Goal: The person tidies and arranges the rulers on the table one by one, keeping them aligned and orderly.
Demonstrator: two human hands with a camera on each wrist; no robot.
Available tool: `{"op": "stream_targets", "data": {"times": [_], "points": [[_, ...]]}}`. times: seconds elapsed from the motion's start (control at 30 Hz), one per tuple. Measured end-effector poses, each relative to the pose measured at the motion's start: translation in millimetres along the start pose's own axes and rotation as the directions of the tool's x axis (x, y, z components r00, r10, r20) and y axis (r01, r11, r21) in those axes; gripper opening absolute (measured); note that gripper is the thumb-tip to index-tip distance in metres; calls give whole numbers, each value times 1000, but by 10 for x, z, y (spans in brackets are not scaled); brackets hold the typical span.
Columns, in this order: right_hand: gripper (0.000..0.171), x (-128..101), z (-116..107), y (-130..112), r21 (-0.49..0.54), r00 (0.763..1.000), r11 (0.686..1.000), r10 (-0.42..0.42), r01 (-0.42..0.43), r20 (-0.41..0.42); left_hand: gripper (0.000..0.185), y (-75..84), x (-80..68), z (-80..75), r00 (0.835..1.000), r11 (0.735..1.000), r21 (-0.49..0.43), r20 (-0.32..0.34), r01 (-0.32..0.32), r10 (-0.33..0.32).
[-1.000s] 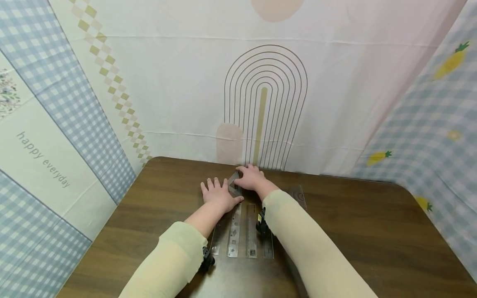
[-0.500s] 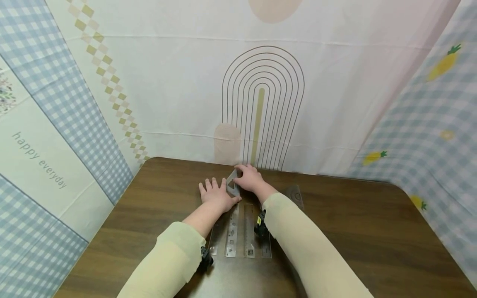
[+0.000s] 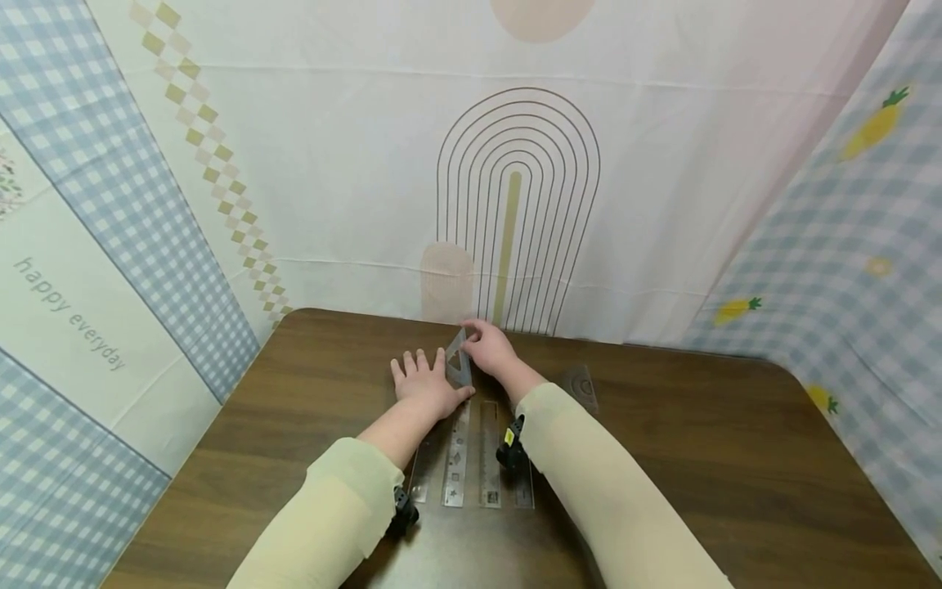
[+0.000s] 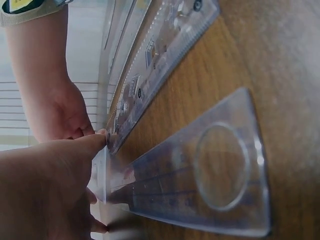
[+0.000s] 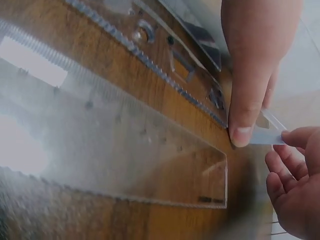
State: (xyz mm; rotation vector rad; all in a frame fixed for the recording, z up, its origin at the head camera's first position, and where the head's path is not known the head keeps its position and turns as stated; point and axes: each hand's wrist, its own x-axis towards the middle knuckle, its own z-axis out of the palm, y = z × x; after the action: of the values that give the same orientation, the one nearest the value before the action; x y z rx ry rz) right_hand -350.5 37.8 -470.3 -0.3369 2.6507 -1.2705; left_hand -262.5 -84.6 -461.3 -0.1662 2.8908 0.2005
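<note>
Pinching with curled fingertips, the right hand (image 3: 491, 350) has the small clear set square (image 3: 459, 366) by its far corner and tips it up off the counter (image 3: 699, 458), so the triangle stands tilted on its near edge at the far end of the row of rulers. That grip is narrow: the right wrist view shows the thumb and fingers (image 5: 287, 172) closed on the thin plastic edge (image 5: 267, 134), nothing more. The left hand (image 3: 423, 383) lies flat with straight, spread fingers just left of the triangle, its thumb (image 5: 250, 90) pressed down at the end of the stencil ruler (image 3: 456, 454), holding nothing.

I judge the set square to be very light, stiff and thin, with a smooth, slippery face. Lying flat on the wood it gives little to catch, so the sensible hold is an edge or a corner, lifted first as it is here. It may flex a little and could snap or scratch if bent hard.

Nearer the person, several transparent rulers lie side by side on the brown counter, among them a wider plain ruler (image 5: 115, 150) and a larger set square with a round hole (image 4: 200, 170). A clear protractor (image 3: 581, 384) lies apart to the right.
</note>
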Motion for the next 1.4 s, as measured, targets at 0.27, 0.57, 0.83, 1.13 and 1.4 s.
{"op": "stream_targets", "data": {"times": [0.27, 0.57, 0.83, 1.13, 1.4], "points": [[40, -41, 7, -23, 231, 999, 972, 40, -34, -21, 97, 3, 13, 9, 1000, 1000, 25, -10, 4, -3], [40, -52, -7, 52, 430, 988, 897, 143, -106, -54, 97, 21, 41, 42, 999, 999, 31, -30, -17, 18], [41, -92, -50, 71, 537, 975, 832, 213, -142, -71, 96, 40, 1, 26, 996, 998, 32, -73, -49, 52], [42, -203, -164, 85, 594, 972, 797, 210, -109, -103, 95, 103, -57, 4, 987, 996, 30, -136, -87, 90], [43, -412, -256, 157, 627, 966, 775, 211, -74, -148, 93, 191, -178, 30, 979, 990, 56, -147, -131, 138]]}}
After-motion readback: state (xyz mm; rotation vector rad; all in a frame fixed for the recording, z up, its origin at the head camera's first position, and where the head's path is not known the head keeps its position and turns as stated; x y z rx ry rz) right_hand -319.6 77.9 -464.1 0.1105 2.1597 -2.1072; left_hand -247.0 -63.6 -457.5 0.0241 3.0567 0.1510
